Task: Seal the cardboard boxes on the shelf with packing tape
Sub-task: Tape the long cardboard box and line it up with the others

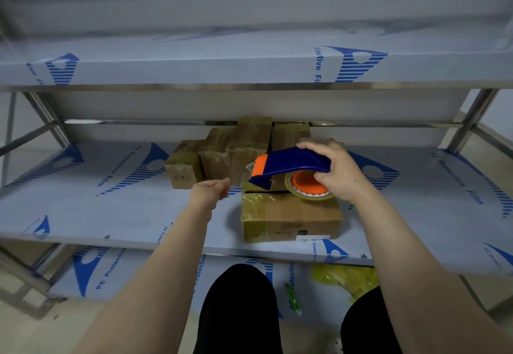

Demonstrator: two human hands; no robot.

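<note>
The right hand (338, 170) closes its grip around the rear of the blue tape dispenser (288, 163), fingers over the top of the handle and thumb below, against the orange hub of the tape roll (308, 188). The dispenser sits just right of centre in the frame, directly above the cardboard box (291, 215) that stands near the front edge of the middle shelf (125, 215); the roll rests on or just over the box top (contact cannot be told).

The left hand (209, 191) is left of the box and near the dispenser's nose, with fingertips drawn together. Whether this grip pinches a strip of tape cannot be told, since no strand shows clearly between hand and nose. The right palm hides part of the roll, and the print on the box front is too blurred to read. Behind, toward the upper centre, a cluster of taped boxes (230, 151) is partly cut off by the shelf above.

The dispenser's long axis runs left to right across the frame, its orange blade end pointing left and slightly down, the handle toward the right. The box lies with its longer side across the frame, a dark seam running the same way on its top.
</note>
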